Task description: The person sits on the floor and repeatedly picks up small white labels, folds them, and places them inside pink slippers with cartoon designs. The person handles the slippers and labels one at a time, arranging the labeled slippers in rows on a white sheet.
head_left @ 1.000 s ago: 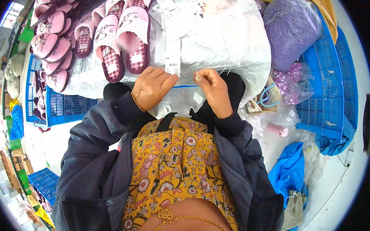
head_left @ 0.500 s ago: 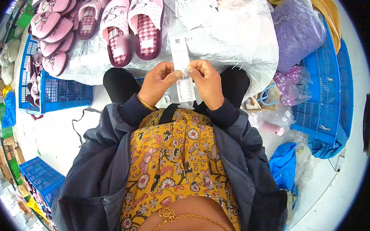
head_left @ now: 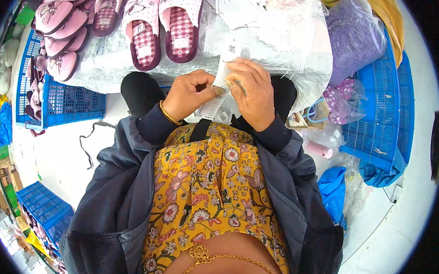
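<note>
- 8 o'clock: a lower blue crate (head_left: 47,204); dark and pinkish contents beneath its near side are too small to make out.
- 10 o'clock: stacked pink slippers (head_left: 65,22), the uppermost cut off.
- 9 o'clock: an upper blue crate (head_left: 76,103) with pink and dark footwear at its left end, mostly hidden.
- 11 o'clock: a dotted slipper pair (head_left: 161,28), toes cut off by the top edge, checked insoles showing.
- 11 o'clock, nearer the centre: the left hand (head_left: 192,92), thumb and curled fingers pinching the label strip.
- 12 o'clock: the white label strip (head_left: 222,75), slanting between the hands, partly covered by them.
- 1 o'clock: the right hand (head_left: 252,94), bent fingertips against the strip; whether they grip it, I cannot tell.
- 12 to 1 o'clock: a plastic-wrapped bundle (head_left: 300,46) with papers on top; its contents are unclear.
- Between 2 and 3: an open box (head_left: 308,116) containing a blue loop.
- Just beyond: a clear bag of purple dotted material (head_left: 346,99).
- Between 1 and 2: a clear bag of fluffy purple stuff (head_left: 353,39).
- Nearly 3: right-hand blue crates (head_left: 382,112), interiors hard to see.
</note>
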`<action>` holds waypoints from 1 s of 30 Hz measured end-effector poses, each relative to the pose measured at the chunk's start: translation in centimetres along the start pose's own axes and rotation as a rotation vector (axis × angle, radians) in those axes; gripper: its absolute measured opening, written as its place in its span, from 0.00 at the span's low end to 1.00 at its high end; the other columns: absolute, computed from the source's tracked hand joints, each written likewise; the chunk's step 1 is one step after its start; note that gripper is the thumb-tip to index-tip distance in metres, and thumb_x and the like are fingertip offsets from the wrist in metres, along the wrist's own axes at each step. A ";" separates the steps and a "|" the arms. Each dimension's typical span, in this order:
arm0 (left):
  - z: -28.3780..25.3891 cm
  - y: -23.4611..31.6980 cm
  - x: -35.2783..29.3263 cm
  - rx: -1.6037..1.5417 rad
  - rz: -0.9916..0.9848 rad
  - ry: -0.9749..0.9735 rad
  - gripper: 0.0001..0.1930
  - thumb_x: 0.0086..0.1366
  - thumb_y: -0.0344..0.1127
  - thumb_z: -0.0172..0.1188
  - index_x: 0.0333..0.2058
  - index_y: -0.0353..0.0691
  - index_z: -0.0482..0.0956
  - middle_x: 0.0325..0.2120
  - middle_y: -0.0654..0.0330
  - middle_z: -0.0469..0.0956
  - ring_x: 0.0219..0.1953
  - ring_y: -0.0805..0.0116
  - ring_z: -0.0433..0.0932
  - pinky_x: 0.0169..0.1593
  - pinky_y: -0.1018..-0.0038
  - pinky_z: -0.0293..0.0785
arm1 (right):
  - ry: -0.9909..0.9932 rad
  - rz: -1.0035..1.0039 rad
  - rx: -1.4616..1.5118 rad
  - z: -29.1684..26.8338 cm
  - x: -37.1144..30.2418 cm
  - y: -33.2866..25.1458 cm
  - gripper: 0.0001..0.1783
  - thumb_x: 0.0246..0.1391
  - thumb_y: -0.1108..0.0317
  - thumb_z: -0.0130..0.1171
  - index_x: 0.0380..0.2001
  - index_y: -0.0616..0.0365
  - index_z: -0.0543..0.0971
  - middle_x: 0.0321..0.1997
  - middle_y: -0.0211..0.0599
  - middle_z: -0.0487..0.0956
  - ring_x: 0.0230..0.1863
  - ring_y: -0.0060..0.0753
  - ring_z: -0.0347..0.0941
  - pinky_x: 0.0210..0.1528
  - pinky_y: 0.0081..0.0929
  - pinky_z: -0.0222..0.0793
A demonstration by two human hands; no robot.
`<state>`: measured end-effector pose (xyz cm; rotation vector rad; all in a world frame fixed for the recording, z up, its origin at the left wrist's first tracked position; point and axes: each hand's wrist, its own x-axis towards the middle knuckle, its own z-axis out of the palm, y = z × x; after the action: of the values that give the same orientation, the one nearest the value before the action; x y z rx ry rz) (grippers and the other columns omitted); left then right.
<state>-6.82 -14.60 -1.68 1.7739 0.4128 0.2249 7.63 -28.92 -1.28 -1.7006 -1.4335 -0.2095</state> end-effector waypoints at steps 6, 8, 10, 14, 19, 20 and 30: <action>-0.3 1.1 -0.1 0.057 0.148 0.022 0.06 0.60 0.29 0.68 0.35 0.34 0.83 0.29 0.68 0.77 0.32 0.82 0.71 0.35 0.81 0.68 | -0.033 0.094 0.240 0.4 -0.9 -0.4 0.10 0.52 0.73 0.63 0.38 0.56 0.77 0.44 0.39 0.82 0.45 0.46 0.77 0.48 0.39 0.71; 0.3 0.9 -0.1 -0.041 0.144 0.052 0.06 0.61 0.29 0.68 0.34 0.33 0.82 0.29 0.68 0.77 0.32 0.83 0.71 0.35 0.82 0.68 | 0.005 0.114 0.291 0.8 -1.4 -0.4 0.09 0.53 0.74 0.62 0.38 0.57 0.77 0.42 0.40 0.82 0.42 0.48 0.78 0.45 0.38 0.72; 0.9 0.6 -0.2 -0.036 0.097 0.100 0.08 0.61 0.30 0.68 0.37 0.34 0.81 0.30 0.68 0.77 0.32 0.83 0.71 0.35 0.82 0.69 | 0.029 0.185 0.285 1.1 -1.8 -0.8 0.08 0.55 0.74 0.61 0.38 0.58 0.76 0.39 0.42 0.81 0.39 0.48 0.78 0.41 0.37 0.73; 1.3 0.2 0.0 -0.007 0.159 0.221 0.13 0.59 0.32 0.71 0.40 0.35 0.79 0.29 0.66 0.76 0.32 0.81 0.73 0.35 0.81 0.72 | 0.066 0.326 0.243 1.0 -2.0 -1.4 0.05 0.59 0.73 0.58 0.38 0.60 0.75 0.34 0.44 0.80 0.32 0.47 0.78 0.34 0.33 0.73; 0.6 -0.5 1.0 -0.293 -0.017 0.027 0.11 0.63 0.32 0.67 0.40 0.35 0.77 0.29 0.68 0.76 0.31 0.83 0.72 0.34 0.83 0.71 | 0.056 0.442 0.345 1.3 -2.1 -1.2 0.05 0.61 0.72 0.57 0.39 0.60 0.75 0.32 0.44 0.79 0.28 0.41 0.78 0.32 0.32 0.73; 0.7 -0.7 1.1 -0.309 -0.064 0.008 0.10 0.63 0.32 0.66 0.40 0.35 0.77 0.29 0.68 0.76 0.30 0.83 0.72 0.34 0.83 0.71 | 0.049 0.458 0.357 1.4 -2.1 -1.2 0.06 0.61 0.72 0.57 0.39 0.60 0.75 0.32 0.44 0.78 0.28 0.39 0.78 0.32 0.31 0.73; 1.3 -2.4 1.3 -0.350 -0.043 0.161 0.03 0.66 0.28 0.62 0.36 0.37 0.76 0.28 0.71 0.75 0.29 0.85 0.69 0.33 0.86 0.67 | 0.028 0.684 0.570 1.0 -2.0 -0.3 0.11 0.55 0.76 0.62 0.43 0.61 0.77 0.29 0.31 0.80 0.30 0.17 0.73 0.33 0.20 0.71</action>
<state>-5.53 -14.81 -4.41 1.4076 0.4938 0.3871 6.35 -29.64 -2.94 -1.5777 -0.7158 0.5030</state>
